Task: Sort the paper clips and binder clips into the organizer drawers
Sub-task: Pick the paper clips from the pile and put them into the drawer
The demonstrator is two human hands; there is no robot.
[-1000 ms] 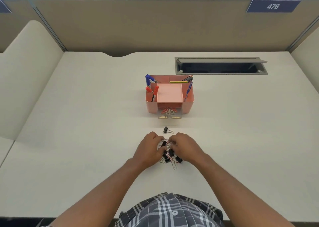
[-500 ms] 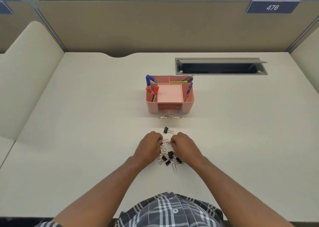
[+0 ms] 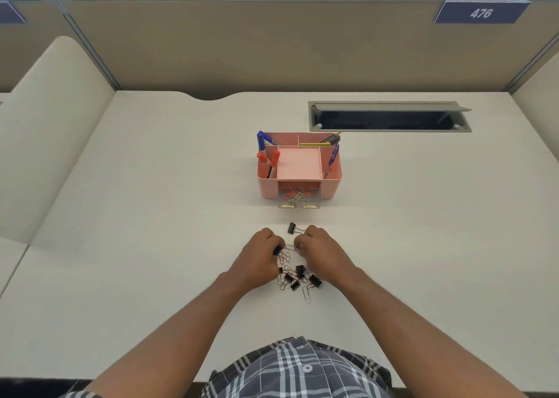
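Fingers of the left hand curl round a black binder clip, and fingers of the right hand pinch a paper clip hooked to it. Below them a clip pile lies on the table. One lone binder clip lies nearer the pink organizer, whose clear drawer holds paper clips.

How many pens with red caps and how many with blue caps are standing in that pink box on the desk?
Red-capped pens: 2
Blue-capped pens: 2
Total: 4, all in the pink organizer. The dark pens at its back are left out, since they overlap too much to count.
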